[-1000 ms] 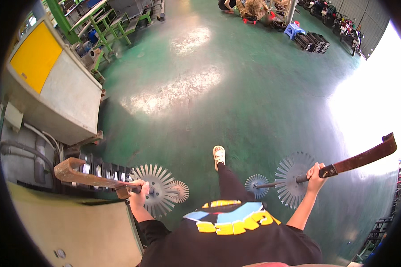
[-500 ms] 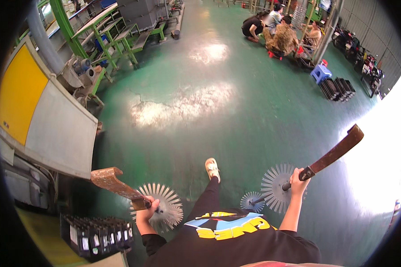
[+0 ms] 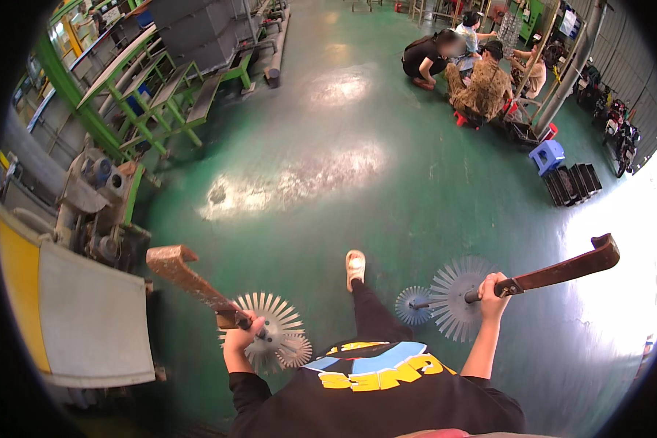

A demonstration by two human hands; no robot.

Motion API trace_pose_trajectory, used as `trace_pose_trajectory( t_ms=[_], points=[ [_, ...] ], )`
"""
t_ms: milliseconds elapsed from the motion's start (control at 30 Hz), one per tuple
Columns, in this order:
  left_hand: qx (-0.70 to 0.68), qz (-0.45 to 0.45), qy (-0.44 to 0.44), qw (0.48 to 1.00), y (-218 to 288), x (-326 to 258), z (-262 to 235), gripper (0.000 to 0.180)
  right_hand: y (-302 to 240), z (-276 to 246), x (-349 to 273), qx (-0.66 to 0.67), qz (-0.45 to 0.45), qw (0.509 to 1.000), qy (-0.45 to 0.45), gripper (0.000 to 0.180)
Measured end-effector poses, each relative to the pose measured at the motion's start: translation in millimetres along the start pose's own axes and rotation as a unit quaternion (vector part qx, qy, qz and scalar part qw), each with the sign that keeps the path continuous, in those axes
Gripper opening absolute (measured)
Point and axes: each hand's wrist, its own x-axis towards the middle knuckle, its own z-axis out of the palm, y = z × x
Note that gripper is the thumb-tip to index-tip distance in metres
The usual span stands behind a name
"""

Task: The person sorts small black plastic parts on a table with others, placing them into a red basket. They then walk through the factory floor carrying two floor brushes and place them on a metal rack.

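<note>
My left hand (image 3: 241,337) is closed round the dark rod of a rusty brown hooked bar (image 3: 190,281), whose curved end points up and away to the left. Beneath that hand hang a large slotted metal disc (image 3: 274,317) and a smaller one (image 3: 295,352). My right hand (image 3: 493,296) grips a second hooked bar (image 3: 566,269) by its rod, the hook reaching out to the right. A large slotted disc (image 3: 451,303) hangs beside this hand, and a small bluish slotted disc (image 3: 414,305) sits at the rod's far end. Both loads are off the floor.
A white-and-yellow cabinet (image 3: 87,314) and machinery (image 3: 98,186) stand on the left, green-framed steps (image 3: 164,102) beyond. Several people crouch or sit (image 3: 482,87) at far right, near a blue stool (image 3: 547,155) and black racks (image 3: 573,184). Glossy green floor (image 3: 306,241) stretches ahead.
I have walked forward: the cabinet slid down and left, and the black objects at lower left passed from view. People and stool appear nearer. The right hooked bar tilts lower; both grips stay closed.
</note>
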Motion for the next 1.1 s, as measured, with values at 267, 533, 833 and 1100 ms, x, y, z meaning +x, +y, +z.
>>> trace_pose_trajectory(
  t_ms=[267, 533, 833, 1100],
  points=[
    [0.146, 0.091, -0.01, 0.985, 79.1, 226.6, 13.4, 0.027, 53.4, 144.7, 212.3, 0.025, 0.031, 0.999, -0.019, 0.022],
    [0.114, 0.136, -0.005, 0.984, 118.6, 461.9, 3.3, 0.026, 103.9, 294.2, 406.9, 0.019, 0.023, 1.0, 0.002, 0.018],
    [0.034, 0.127, 0.058, 0.99, 219.0, 757.4, 4.2, 0.021, 97.4, 453.2, 621.5, 0.04, -0.011, 0.997, -0.061, 0.025],
    [0.125, 0.14, 0.001, 0.982, 294.0, 1016.6, 13.9, 0.023, 140.9, 595.5, 842.0, 0.099, -0.046, 0.993, -0.037, 0.026]
  ],
)
